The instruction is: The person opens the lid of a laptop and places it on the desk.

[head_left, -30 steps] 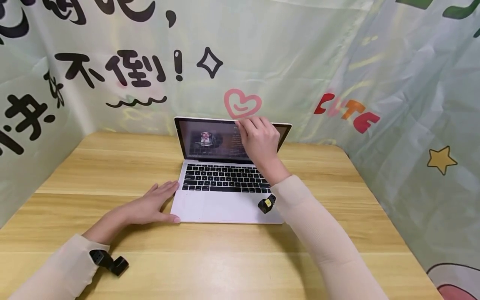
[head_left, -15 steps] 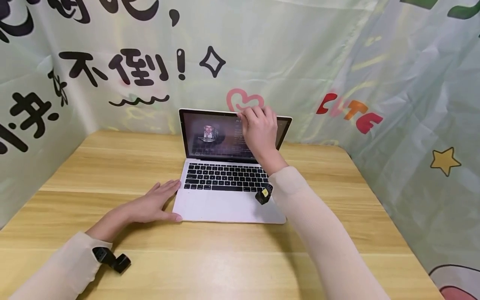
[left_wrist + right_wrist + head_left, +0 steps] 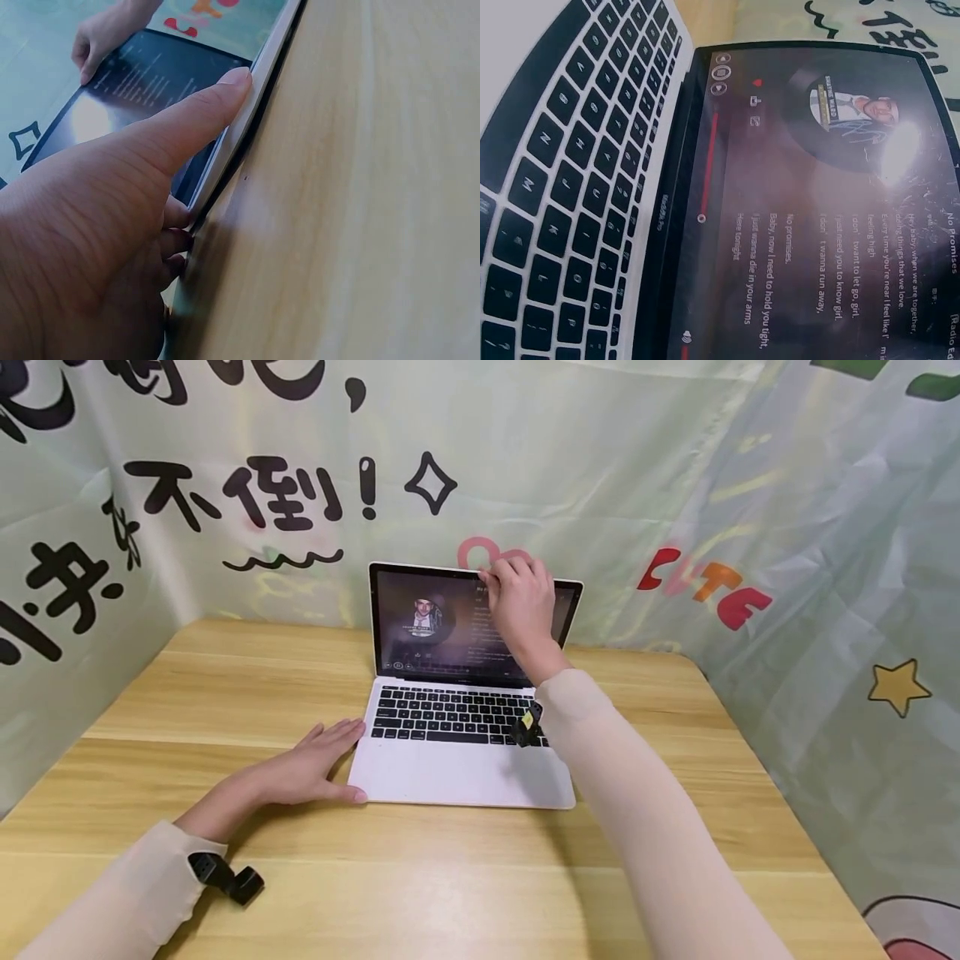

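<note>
A silver laptop [image 3: 420,772] stands on the wooden table with its lid up and its black keyboard [image 3: 427,714] facing me. On the lit screen [image 3: 450,643], a music player with lyrics shows clearly in the right wrist view. My right hand [image 3: 522,606] pinches the lid's top edge, right of its middle; the left wrist view also catches this hand [image 3: 109,37] there. Against the left side of the base rests my left hand [image 3: 303,772], fingers extended, with the thumb at the front corner. The right wrist view holds only keys [image 3: 570,150] and screen, not the hand.
The wooden table [image 3: 450,877] carries the laptop near its middle. A pale printed cloth [image 3: 570,468] hangs behind the table and along both sides, close behind the lid. Small black cameras sit on the left wrist [image 3: 225,877] and the right wrist [image 3: 527,725].
The right hand has swung the lid further up and back, so its top edge stands higher and the screen shows taller. The left hand has kept its place at the base.
</note>
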{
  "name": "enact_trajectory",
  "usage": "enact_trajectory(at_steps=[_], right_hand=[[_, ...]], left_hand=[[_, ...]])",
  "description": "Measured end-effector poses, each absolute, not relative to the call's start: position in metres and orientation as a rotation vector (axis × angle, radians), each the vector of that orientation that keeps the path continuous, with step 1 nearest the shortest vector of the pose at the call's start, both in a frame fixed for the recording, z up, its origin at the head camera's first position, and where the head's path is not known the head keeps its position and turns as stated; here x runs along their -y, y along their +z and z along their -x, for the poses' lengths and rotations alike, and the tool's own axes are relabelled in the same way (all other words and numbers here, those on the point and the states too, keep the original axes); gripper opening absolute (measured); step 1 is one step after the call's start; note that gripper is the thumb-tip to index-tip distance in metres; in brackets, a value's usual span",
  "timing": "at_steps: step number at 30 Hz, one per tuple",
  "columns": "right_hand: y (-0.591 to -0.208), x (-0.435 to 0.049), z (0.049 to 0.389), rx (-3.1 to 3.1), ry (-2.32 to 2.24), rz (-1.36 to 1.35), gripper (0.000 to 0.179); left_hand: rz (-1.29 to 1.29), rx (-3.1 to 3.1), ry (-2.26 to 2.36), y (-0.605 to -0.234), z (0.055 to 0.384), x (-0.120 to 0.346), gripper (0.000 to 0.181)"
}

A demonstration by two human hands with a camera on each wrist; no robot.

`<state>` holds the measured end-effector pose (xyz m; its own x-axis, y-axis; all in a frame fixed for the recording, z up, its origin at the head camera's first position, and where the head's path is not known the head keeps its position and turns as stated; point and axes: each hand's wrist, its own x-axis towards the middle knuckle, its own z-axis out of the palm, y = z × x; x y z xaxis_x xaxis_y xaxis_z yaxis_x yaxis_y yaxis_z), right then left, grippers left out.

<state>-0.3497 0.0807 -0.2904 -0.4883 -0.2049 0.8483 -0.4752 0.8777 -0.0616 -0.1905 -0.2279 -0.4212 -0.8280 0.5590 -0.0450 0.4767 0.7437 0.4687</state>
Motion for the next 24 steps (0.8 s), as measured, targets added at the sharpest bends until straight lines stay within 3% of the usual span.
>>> enact_trajectory(at_steps=[13,24], right_hand=[[-0.285,-0.082,0.376,2.341,0.318,-0.479,0.029],[-0.290,-0.086,0.384,2.662,0.147,-0.568,0.060]], left_hand=[[-0.815,-2.756,0.680,-0.423,0.191,0.228,0.117],[-0.810,-2.759,0.691,-0.425,0.191,0.229,0.118]])
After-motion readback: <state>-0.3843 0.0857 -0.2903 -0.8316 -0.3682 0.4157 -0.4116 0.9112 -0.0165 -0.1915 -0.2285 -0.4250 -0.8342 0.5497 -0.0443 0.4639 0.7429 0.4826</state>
